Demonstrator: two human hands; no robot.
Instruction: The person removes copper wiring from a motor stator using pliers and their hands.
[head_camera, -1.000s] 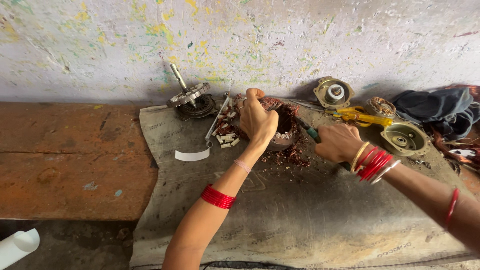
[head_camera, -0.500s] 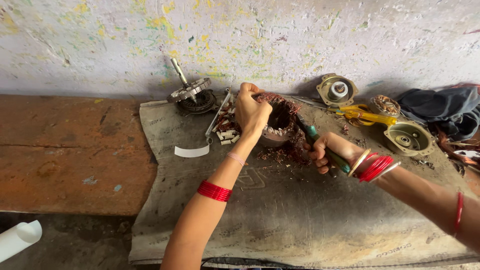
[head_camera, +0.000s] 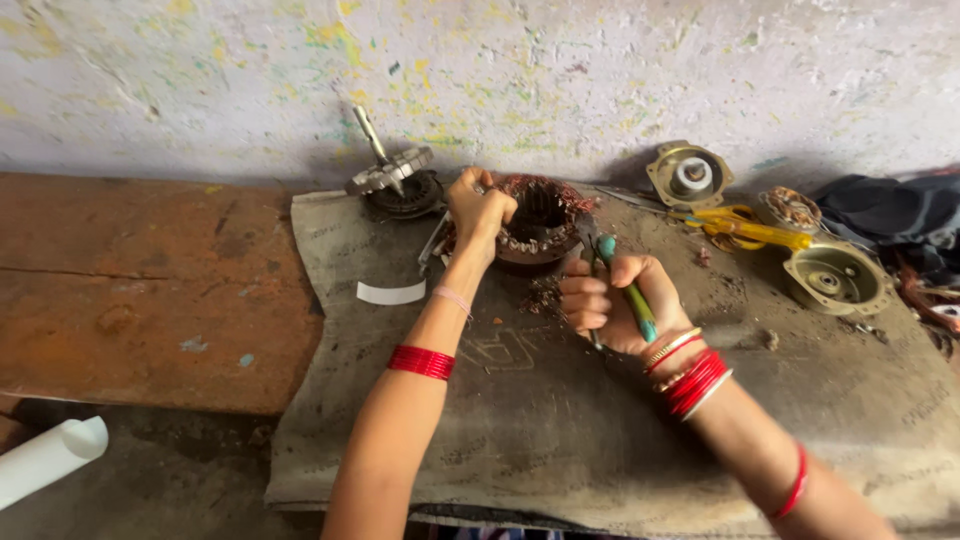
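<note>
1. copper-wound stator (head_camera: 540, 222) sits on a grey mat (head_camera: 560, 420), near the mat's far edge, close to the wall (head_camera: 500, 70).
2. left hand (head_camera: 478, 212) is closed over the stator's left rim, gripping it.
3. right hand (head_camera: 612, 304) is just in front of the stator, fist wrapped tight around pliers (head_camera: 612, 268) with green handles; the pliers' nose points up at the stator's right side.
4. rotor (head_camera: 392, 176) with a tilted shaft stands left of the stator, near it.
5. white strip (head_camera: 390, 293) lies on the mat, left and nearer than the stator.
6. two round metal caps (head_camera: 688, 176) (head_camera: 835, 278) and a yellow tool (head_camera: 745, 230) lie right of the stator.
7. dark cloth (head_camera: 895, 215) lies far right of it.
</note>
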